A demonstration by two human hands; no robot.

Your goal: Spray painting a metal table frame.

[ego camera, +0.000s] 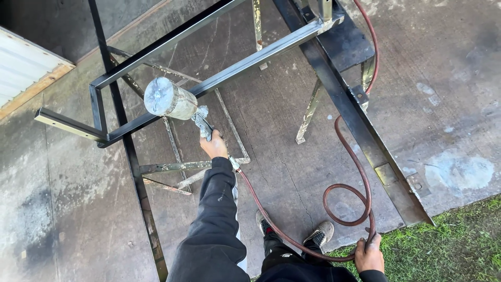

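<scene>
Near the middle of the frame the left hand (213, 145), at the end of a dark sleeve, has its fingers clenched around the grip of a paint-spattered metal spray gun with a dull silver cup (172, 101); the cup tilts toward the upper left and sits just beside a rail of the black-painted rectangular steel tube frame (229, 73), which runs from the left edge up to the top centre. At the lower right of the frame the right hand (369, 255) has its fingers closed on the dark red rubber air hose (344, 196), which runs from the base of the gun down past the person's feet, curls into a loop right of centre and climbs along a long black steel bar toward the top right. Two grey, paint-speckled shoes (319, 233) stand on the stained concrete floor (73, 209) at the bottom centre. A patch of green grass (459, 240) fills the lower right corner, and a strip of pale corrugated sheet (21, 68) shows at the upper left edge.
</scene>
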